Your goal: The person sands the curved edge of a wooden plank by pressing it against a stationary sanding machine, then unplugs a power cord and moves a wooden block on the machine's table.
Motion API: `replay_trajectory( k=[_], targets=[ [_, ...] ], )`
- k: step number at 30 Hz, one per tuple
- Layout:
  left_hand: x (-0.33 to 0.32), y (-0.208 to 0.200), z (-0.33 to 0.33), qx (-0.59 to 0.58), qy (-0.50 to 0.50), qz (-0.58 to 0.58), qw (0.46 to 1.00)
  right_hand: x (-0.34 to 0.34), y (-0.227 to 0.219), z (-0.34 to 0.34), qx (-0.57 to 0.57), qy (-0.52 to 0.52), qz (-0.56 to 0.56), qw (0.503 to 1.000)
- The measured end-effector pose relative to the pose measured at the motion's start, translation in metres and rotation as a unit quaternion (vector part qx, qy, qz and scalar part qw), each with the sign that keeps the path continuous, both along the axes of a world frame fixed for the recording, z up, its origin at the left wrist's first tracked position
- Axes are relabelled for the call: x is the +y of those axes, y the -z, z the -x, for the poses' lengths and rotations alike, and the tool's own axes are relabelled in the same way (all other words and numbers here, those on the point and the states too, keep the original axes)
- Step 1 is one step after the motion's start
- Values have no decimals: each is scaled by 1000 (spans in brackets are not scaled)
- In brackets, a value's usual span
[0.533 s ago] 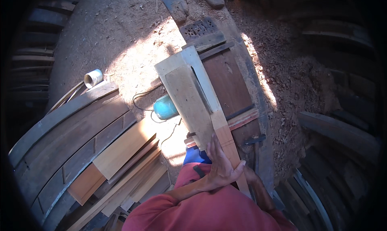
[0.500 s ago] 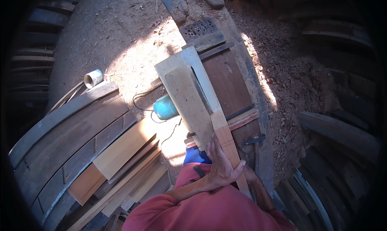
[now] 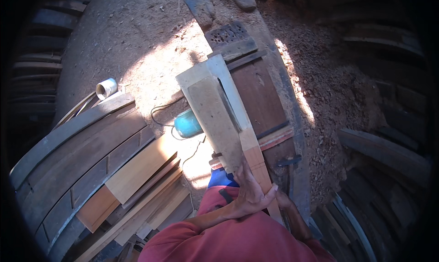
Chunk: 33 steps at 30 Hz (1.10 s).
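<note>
A long wooden plank [image 3: 257,158], reddish towards me and pale further off, lies lengthwise in front of my body. Thin dark lines cross its reddish part. Against its left side rests a wide pale board [image 3: 206,107], with a narrow dark slot between the two. My left hand [image 3: 250,190] lies over the plank beside the board's near end, fingers stretched forward and thumb spread to the right. At the plank's right edge is my right hand [image 3: 284,200], partly behind the left thumb; its fingers are hidden. A teal rounded machine part [image 3: 187,123] shows left of the board.
A brown wooden bench top [image 3: 258,95] extends right of the plank, with a brick-like block with holes [image 3: 227,35] at its far end. Stacked boards [image 3: 137,175] lie on the left, near a pale can [image 3: 106,89]. A dark cable [image 3: 185,160] trails down. Shavings cover the ground.
My left fingers have shifted slightly towards me and look a little more bent. Otherwise the plank, board and right hand stay almost where they were.
</note>
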<state>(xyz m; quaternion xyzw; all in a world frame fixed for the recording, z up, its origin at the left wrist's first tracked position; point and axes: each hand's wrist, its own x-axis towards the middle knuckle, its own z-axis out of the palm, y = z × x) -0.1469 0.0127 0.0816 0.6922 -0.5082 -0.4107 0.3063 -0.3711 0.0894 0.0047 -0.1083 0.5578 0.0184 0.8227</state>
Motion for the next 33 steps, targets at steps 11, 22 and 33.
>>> replay_trajectory(
  k=[11, 22, 33],
  targets=[
    [1, 0, 2, 4, -9, -13, 1000, -16, -12, -8, -7, -2, -46, 999],
    [2, -7, 16, 78, 16, 22, 997, 34, 12, 31, -17, 0, 17, 1000],
    [-1, -27, 37, 207, 93, 72, 971, 27, -15, 17, -57, 137, 29, 988]
  ],
)
